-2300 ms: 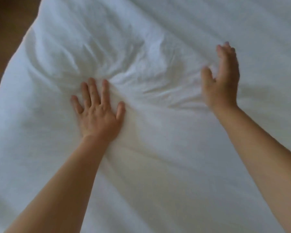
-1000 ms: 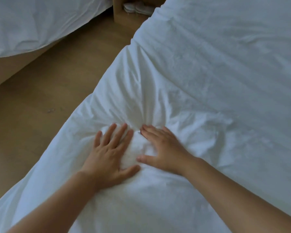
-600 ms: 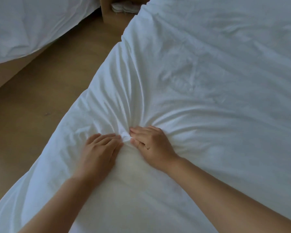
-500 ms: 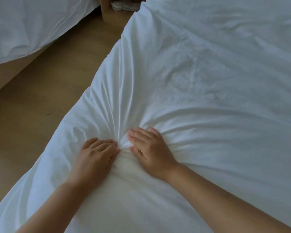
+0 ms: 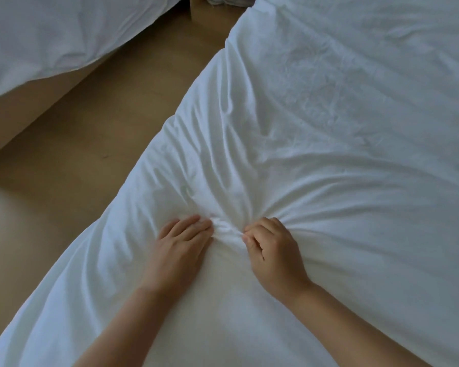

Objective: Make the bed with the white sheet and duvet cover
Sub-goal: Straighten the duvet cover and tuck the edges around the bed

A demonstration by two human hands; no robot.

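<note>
Two hands sit close together on the white duvet cover (image 5: 329, 160), near its edge beside the wooden floor (image 5: 77, 186). On my feed the left hand (image 5: 179, 250) lies flat, fingers straight and side by side, pressing the fabric with its tips against a small gathered bunch (image 5: 226, 229). The right hand (image 5: 274, 256) has its fingers curled, pinching that same bunch (long folds (image 5: 223, 160) fan out from it). Across the floor stands a second bed (image 5: 51, 35) draped in white, and a wooden cabinet (image 5: 198, 7) shows at the top edge.
</note>
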